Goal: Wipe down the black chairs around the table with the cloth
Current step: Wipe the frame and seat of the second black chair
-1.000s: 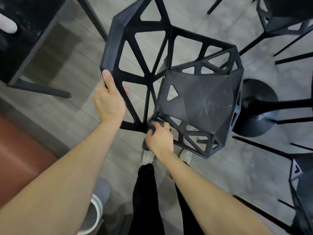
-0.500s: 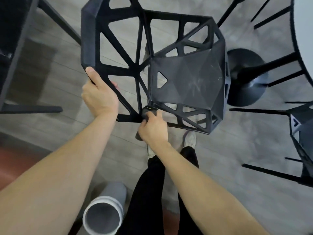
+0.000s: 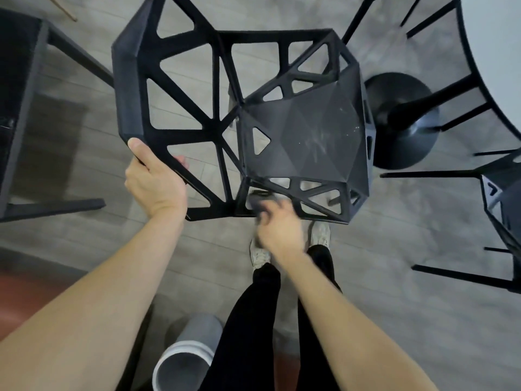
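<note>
Steadying the black chair (image 3: 304, 136) by its backrest edge in the left hand (image 3: 156, 184), the blurred right hand (image 3: 279, 230) rubs a dark cloth (image 3: 258, 201), fingers curled round it, along the seat's near rim, so neighbouring struts probably come next.

chair (image 3: 304, 136): black, pale scuffs | cloth (image 3: 260, 203): dark grey | floor (image 3: 394, 277): grey wood-grain | shoes (image 3: 320, 234): off-white
</note>
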A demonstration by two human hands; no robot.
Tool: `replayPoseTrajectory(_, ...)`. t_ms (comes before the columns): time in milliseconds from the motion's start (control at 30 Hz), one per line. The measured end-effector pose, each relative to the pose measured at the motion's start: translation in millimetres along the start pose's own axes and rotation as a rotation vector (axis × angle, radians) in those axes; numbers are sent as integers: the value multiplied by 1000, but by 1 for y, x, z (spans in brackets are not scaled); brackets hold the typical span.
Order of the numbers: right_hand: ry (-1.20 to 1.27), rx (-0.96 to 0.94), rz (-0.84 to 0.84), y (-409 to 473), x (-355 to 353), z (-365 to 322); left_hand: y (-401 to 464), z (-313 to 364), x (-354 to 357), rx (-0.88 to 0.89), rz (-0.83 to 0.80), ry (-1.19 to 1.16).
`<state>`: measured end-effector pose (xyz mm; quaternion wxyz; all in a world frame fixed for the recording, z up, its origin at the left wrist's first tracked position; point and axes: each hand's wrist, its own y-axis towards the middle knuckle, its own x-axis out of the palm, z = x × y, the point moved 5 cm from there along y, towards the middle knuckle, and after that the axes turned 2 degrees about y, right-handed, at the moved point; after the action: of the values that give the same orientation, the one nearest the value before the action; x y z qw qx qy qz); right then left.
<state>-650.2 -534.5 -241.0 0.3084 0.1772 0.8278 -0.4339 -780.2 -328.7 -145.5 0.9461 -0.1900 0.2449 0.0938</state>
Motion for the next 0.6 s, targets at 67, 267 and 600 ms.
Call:
replayPoseTrajectory(67, 32, -93, -43, -9, 17, -47, 0, 1, -1, 7, -3, 9)
replayPoseTrajectory(267, -120, -6, -223, 69, 12, -45, -3, -7, 0, 40, -12, 22)
replayPoseTrajectory(600, -197, -79, -400, 85, 3, -39, 0, -8, -1, 57, -13, 44)
